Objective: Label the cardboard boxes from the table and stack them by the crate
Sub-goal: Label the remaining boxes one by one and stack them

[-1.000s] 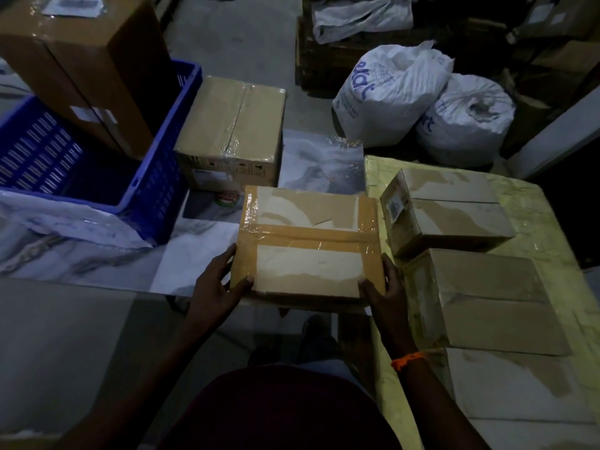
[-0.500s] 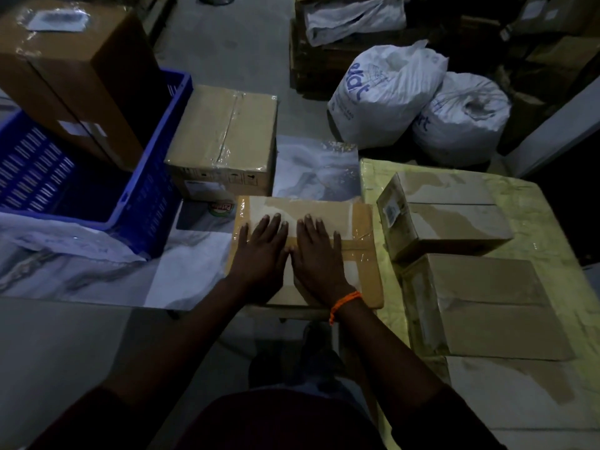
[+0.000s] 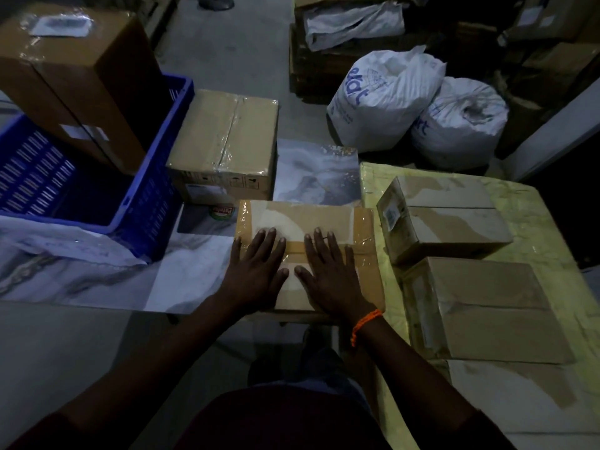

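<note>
A flat taped cardboard box [image 3: 311,219] lies in front of me at the left edge of the yellow-covered table [image 3: 545,222]. My left hand [image 3: 256,271] and my right hand [image 3: 328,274] lie side by side on its top, palms down, fingers straight and spread. Two more cardboard boxes stay on the table: one at the back [image 3: 454,216], one nearer me [image 3: 493,306]. The blue crate [image 3: 152,196] stands to the left, with a tall brown box [image 3: 81,82] inside it. A taped box [image 3: 227,138] sits just right of the crate.
Two white sacks [image 3: 386,102] [image 3: 461,121] lie on the floor beyond the table. Dark stacked cartons fill the far right. White sheeting [image 3: 65,245] drapes under the crate. A small round tin [image 3: 222,211] lies between the crate and the flat box.
A second ago my hands held the flat box by its two near corners. They have moved onto its top and now press flat, spreading slightly apart since the last frame.
</note>
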Available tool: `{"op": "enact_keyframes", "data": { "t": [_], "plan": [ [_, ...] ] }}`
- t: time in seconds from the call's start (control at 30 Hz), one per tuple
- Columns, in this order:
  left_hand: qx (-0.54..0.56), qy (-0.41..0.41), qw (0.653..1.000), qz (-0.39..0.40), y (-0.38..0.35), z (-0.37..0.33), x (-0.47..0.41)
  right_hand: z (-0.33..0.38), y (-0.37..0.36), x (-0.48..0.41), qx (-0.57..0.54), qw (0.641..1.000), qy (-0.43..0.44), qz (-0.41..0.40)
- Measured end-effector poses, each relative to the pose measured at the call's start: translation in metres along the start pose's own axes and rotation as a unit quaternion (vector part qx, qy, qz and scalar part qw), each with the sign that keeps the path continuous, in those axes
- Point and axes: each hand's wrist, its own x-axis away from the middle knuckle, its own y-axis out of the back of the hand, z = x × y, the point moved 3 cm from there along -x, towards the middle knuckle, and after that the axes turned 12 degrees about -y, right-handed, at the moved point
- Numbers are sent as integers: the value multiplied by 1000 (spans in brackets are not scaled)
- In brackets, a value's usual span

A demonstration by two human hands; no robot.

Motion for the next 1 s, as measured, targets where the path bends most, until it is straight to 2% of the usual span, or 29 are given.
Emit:
{"op": "enact_keyframes", "data": {
  "t": [0.17,0.43,0.57,0.63,0.73,0.77,0.87,0.93,1.0],
  "plan": [
    [-14,-9,1000,-7,-9,7,21,-27,-3,15,32,999,-20,-1],
    [5,-9,1000,-10,-8,5,21,-26,-4,14,16,1000,-21,6],
    [64,46,995,-56,0,10,20,-29,6,12,-45,996,-75,-7],
    [151,112,976,-111,11,14,19,-43,15,2,-122,980,-151,-32],
    [292,156,926,-180,23,27,10,-70,34,-19,-317,913,-251,-57],
    [318,157,917,-181,25,32,6,-76,39,-26,-369,891,-261,-36],
    [350,170,908,-155,23,40,-2,-91,45,-40,-420,869,-263,23],
    [368,168,900,-164,29,39,-3,-97,43,-41,-446,852,-272,27],
    [410,184,876,-175,35,38,-4,-94,45,-36,-461,848,-261,23]
  ]
}}
